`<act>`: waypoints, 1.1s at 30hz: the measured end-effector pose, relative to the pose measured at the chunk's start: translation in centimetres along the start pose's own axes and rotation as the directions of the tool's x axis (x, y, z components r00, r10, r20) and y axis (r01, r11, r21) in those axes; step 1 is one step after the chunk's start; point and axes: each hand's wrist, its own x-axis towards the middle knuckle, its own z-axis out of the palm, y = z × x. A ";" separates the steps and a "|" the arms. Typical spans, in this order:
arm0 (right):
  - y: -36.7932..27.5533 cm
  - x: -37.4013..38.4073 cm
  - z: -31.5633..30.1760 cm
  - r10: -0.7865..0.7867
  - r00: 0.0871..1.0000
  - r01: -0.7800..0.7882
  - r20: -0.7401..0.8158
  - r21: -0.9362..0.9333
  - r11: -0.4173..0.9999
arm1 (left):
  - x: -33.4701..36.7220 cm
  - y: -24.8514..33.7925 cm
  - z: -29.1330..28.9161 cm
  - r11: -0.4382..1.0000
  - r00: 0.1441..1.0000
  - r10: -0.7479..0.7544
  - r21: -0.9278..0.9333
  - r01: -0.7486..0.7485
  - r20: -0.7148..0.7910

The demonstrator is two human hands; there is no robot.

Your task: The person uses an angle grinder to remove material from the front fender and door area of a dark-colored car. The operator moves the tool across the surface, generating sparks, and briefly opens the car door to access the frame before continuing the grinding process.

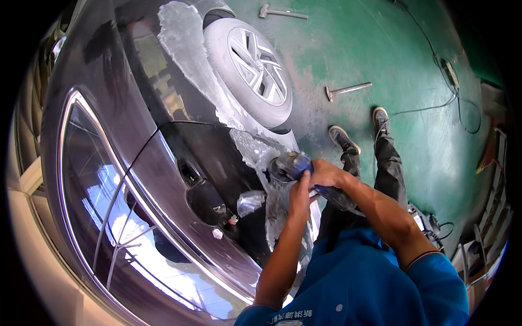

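Observation:
Both my hands grip a blue and dark angle grinder (pixel 333 196) low on the side of a dark car. My left hand (pixel 300 194) wraps its near side, and my right hand (pixel 326 175) closes over it from the right; my palms hide much of its body. The head, a round grey blur (pixel 281 167), lies against or just above a strip of bare metal (pixel 255 152) on the car door (pixel 215 149). Whether the disc turns, I cannot tell. A smaller bare patch (pixel 250 202) shows beside the strip, near the door handle recess (pixel 202 193).
Left of the wheel (pixel 255 70), a large scraped area (pixel 187 49) covers the fender. Two hammers (pixel 284 13) (pixel 348 90) lie on the green floor (pixel 348 49). A dark cable (pixel 435 57) with a power strip (pixel 450 73) runs along the right. Equipment (pixel 427 224) stands behind my right arm.

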 end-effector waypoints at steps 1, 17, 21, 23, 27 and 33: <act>0.3 -0.5 -0.1 0.013 1.000 -0.013 0.001 0.037 0.999 | 0.5 -0.4 -1.0 0.988 0.998 0.037 0.151 -0.044 0.049; 4.1 -5.1 -10.5 0.019 0.922 0.161 -0.386 0.428 0.889 | 0.6 25.1 -6.0 -0.854 0.718 0.480 0.456 0.250 0.504; 7.2 -6.6 -12.4 0.059 0.917 0.180 -0.394 0.540 0.823 | -0.6 20.6 -5.9 -0.928 0.843 0.269 0.358 0.098 0.466; 9.4 -6.6 -13.3 0.088 0.906 0.156 -0.413 0.522 0.838 | 0.5 16.8 -6.7 -0.950 0.892 0.152 0.312 0.013 0.426; 10.8 -8.7 -14.5 0.123 0.895 0.208 -0.429 0.646 0.734 | 2.3 11.5 -8.0 -0.925 0.873 -0.079 0.291 -0.244 0.482; 12.8 -10.0 -16.0 0.238 0.826 0.252 -0.511 0.713 0.654 | 0.7 21.5 -4.7 -0.905 0.825 0.356 0.381 0.188 0.440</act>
